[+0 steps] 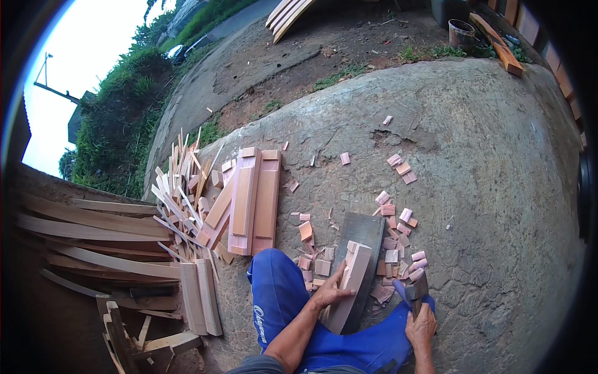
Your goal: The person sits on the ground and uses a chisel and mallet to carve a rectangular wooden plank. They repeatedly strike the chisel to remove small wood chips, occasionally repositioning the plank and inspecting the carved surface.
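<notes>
My left hand (331, 288) grips a pale pinkish wooden board (357, 263), lying at a slant on a dark grey plank (365, 227) on the concrete, between my blue-trousered legs. My right hand (421, 326) is closed round the handle of a metal-headed chopping tool (417, 288), held to the right of the board beside my leg. Small pink and tan offcut blocks (390, 257) are scattered on both sides of the plank. Left of it lie several larger pinkish boards (243, 199) with raised pieces on them.
A heap of thin wood scraps (181, 189) and long slats (106, 224) fills the left side, with two short boards (198, 296) and a wooden frame (115, 330) below. Behind are more planks (286, 15), a bucket (461, 36), a timber (498, 47) and a grassy verge (112, 118).
</notes>
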Available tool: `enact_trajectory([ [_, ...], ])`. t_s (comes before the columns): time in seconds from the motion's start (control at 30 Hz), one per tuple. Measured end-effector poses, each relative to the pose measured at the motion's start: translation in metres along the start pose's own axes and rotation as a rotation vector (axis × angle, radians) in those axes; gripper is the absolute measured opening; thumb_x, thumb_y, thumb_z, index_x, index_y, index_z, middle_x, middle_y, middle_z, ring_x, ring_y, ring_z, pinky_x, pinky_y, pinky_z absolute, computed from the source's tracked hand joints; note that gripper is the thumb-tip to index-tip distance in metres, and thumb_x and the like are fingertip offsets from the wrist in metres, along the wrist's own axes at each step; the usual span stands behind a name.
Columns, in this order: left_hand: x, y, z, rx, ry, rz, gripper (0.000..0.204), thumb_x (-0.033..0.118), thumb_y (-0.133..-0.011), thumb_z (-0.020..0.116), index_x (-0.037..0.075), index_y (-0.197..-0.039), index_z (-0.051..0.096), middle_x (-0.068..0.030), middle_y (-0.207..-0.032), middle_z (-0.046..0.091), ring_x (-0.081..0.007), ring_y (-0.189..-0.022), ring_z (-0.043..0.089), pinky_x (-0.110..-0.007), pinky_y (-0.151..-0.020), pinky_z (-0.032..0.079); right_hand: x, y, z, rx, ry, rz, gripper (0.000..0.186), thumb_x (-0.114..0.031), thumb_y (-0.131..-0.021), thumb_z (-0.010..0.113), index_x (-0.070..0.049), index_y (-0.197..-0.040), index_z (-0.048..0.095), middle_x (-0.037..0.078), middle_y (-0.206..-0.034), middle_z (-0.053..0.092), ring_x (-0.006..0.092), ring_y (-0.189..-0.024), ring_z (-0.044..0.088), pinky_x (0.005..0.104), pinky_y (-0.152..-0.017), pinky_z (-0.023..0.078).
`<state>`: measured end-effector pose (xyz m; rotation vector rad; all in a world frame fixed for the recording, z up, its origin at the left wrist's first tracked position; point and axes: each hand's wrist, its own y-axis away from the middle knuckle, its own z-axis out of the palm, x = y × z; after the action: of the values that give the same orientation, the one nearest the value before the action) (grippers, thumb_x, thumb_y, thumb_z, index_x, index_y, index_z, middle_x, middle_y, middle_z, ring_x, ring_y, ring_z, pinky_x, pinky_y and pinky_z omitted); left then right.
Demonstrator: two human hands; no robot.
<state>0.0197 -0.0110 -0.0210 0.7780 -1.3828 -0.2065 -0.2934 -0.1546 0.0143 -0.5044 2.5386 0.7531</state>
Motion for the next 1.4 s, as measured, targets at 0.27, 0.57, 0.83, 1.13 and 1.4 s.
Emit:
enact_trajectory([
  [0.27,0.013,0.012,0.023,0.242,-0.397,-0.076,0.112,0.043,-0.083,0.082,0.007,-0.166,0.016,-0.0292,-0.153,0.048,-0.0400,-0.141,0.051,-0.043,-0.117,0.040,-0.001,-0.006,0.002,0.013,-0.083,0.045,0.039,-0.015,-0.086,0.074,0.001,-0.114,0.052,0.026,-0.102,0.063,0.0482,-0.102,0.062,0.0567,-0.086,0.048],
  [0.57,0.013,0.022,0.035,0.342,-0.522,-0.128,0.086,0.042,-0.093,0.069,0.010,-0.161,0.026,-0.0311,-0.138,0.060,-0.0482,-0.113,0.067,-0.051,-0.096,0.055,-0.020,-0.017,-0.004,-0.007,0.023,0.125,0.034,-0.021,-0.089,0.073,-0.002,-0.110,0.053,0.023,-0.106,0.067,0.0443,-0.103,0.065,0.0570,-0.087,0.051],
  [0.83,-0.002,0.016,0.043,0.382,-0.614,0.076,0.086,0.041,-0.097,0.062,0.003,-0.160,0.019,-0.0293,-0.152,0.043,-0.0505,-0.129,0.055,-0.053,-0.106,0.048,-0.034,-0.029,0.013,0.021,0.056,0.157,0.039,-0.026,-0.089,0.074,-0.004,-0.114,0.054,0.024,-0.107,0.069,0.0460,-0.102,0.067,0.0570,-0.088,0.051],
  [1.13,-0.013,-0.001,0.025,0.528,-0.277,0.488,0.060,0.033,-0.105,0.054,-0.003,-0.151,0.041,-0.0275,-0.147,0.048,-0.0408,-0.136,0.050,-0.046,-0.117,0.038,-0.122,-0.009,-0.018,0.066,-0.233,-0.025,0.041,-0.024,-0.087,0.075,0.002,-0.116,0.060,0.027,-0.100,0.071,0.0467,-0.096,0.070,0.0508,-0.084,0.054],
  [1.4,0.121,0.055,-0.022,-0.068,0.573,0.674,0.046,0.027,-0.109,0.057,-0.002,-0.144,0.049,-0.0088,-0.112,0.067,-0.0172,-0.109,0.063,-0.035,-0.098,0.051,-0.234,0.009,-0.024,0.031,-0.488,-0.294,0.046,-0.021,-0.090,0.074,0.001,-0.127,0.058,0.016,-0.100,0.072,0.0277,-0.092,0.071,0.0411,-0.085,0.055],
])
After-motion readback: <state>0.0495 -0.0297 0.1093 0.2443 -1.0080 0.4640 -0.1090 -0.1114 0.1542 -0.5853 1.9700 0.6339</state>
